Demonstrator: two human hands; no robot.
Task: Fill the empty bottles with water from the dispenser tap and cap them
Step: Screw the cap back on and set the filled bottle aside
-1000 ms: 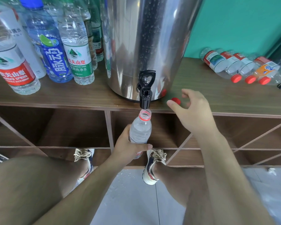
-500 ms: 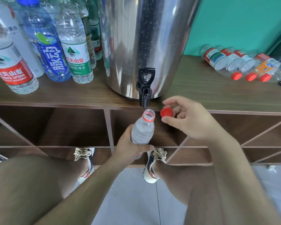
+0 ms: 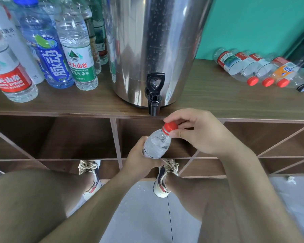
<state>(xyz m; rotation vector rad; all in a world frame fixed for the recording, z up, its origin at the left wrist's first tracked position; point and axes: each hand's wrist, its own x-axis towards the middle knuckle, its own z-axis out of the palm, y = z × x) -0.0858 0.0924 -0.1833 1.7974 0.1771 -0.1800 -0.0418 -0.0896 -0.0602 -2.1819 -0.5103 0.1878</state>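
Just below the tap (image 3: 154,95), cap's on now: half a sec ago the red cap (image 3: 170,126) was in the fingers beside the open mouth, and a sec ago it lay on the shelf top (image 3: 218,100) w/ the R hand (image 3: 200,135) reaching for it. Since then the bottle (image 3: 156,146) has dropped a bit from the spout and leans right. R hand comes in from the right, thumb and forefinger pinching the cap on the neck, other fingers curled behind. L hand (image 3: 139,158) wraps the lower body from the left, thumb across the front. Water inside, approx up to the shoulder, bubbles showing. Behind, the dispenser (image 3: 153,41) stands on the shelf. Upright bottles (image 3: 74,55) stand left of it. Lying red-capped bottles (image 3: 249,67) far right look empty.
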